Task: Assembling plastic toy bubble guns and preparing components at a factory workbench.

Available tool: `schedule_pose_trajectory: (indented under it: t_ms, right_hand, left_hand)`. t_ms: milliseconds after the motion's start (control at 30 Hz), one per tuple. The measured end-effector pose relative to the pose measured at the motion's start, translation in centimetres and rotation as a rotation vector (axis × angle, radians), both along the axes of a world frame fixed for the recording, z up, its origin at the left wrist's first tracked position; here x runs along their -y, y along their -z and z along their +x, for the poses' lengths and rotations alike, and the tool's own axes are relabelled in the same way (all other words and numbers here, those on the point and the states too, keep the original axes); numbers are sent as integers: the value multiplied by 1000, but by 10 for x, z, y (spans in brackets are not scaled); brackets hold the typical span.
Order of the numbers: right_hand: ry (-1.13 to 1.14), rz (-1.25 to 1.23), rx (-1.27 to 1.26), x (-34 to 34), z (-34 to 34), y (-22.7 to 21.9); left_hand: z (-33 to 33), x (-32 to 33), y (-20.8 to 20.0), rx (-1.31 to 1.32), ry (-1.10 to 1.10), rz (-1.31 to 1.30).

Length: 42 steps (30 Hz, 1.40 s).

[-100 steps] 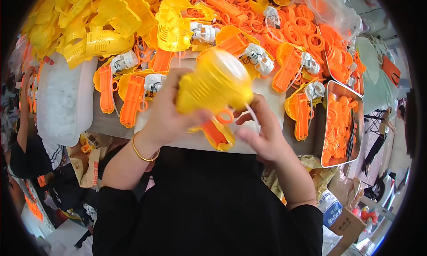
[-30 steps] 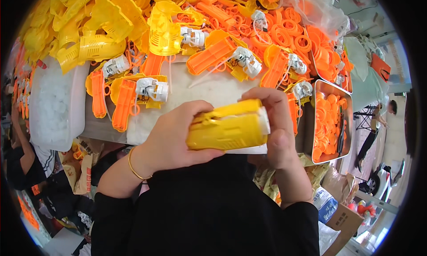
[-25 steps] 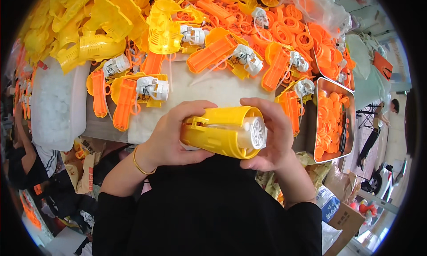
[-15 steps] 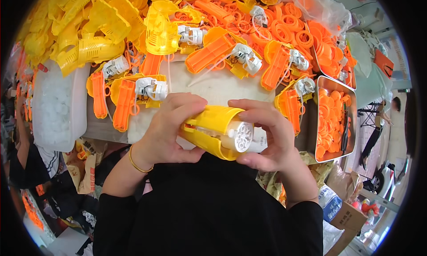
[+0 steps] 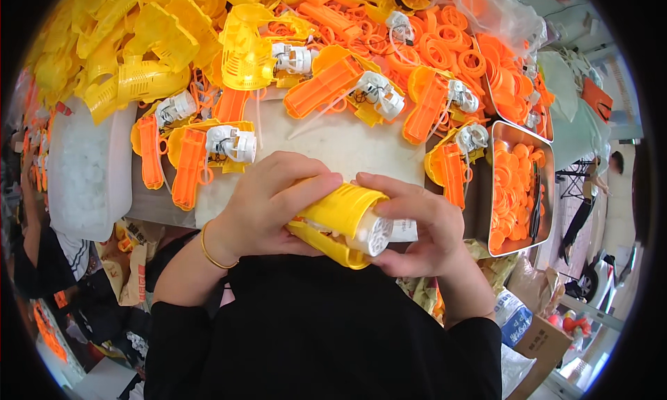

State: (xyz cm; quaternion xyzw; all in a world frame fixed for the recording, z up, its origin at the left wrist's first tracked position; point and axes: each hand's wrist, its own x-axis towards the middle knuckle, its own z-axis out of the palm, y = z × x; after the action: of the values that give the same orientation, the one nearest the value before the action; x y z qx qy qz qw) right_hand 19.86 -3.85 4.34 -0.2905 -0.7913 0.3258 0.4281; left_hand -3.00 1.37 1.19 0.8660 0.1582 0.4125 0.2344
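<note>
Between my hands, just in front of my chest, is a yellow plastic casing [image 5: 338, 209] with white parts inside it. A gap runs along its near side, where the two halves stand slightly apart. At its right end sits a round white piece [image 5: 379, 237] with holes in its face. My left hand [image 5: 274, 202] is wrapped round the casing's left part, thumb hidden beneath. My right hand [image 5: 425, 223] closes on the right end, fingers on the upper rim and thumb by the lower edge. A small white label-like piece [image 5: 403, 230] shows behind the right end.
Several part-built yellow and orange units [image 5: 231, 143] with white mechanisms ring the pale work surface [image 5: 278, 132]. A metal tray [image 5: 554, 192] of orange discs stands right, a translucent tub [image 5: 90, 219] left. Yellow shells [image 5: 149, 39] and orange rings [image 5: 451, 39] are heaped behind. Another person's arm [image 5: 31, 219] shows far left.
The casing has come slightly lower and turned, so its white end faces more to the right. My right hand's fingers have shifted on its rim. Both hands keep their hold.
</note>
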Motion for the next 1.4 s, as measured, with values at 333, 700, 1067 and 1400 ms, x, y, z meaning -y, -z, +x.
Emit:
schedule_pose_trajectory:
  t_ms: [333,700,1067,1400]
  right_hand:
    - [25,-359,-101,1,-2,-10]
    - [64,-299,-48,1,-5,-16]
    - [-17,-282,-69,2,-1,-16]
    - [-29,22,10,3,-17,1]
  left_hand:
    - [-4,-3,-6,-44,66,-268]
    - [-4,0,-7,-10,58,-249]
    - [-2,4,-7,23,60,-248]
    - [-2,13,-2,91,-161,172]
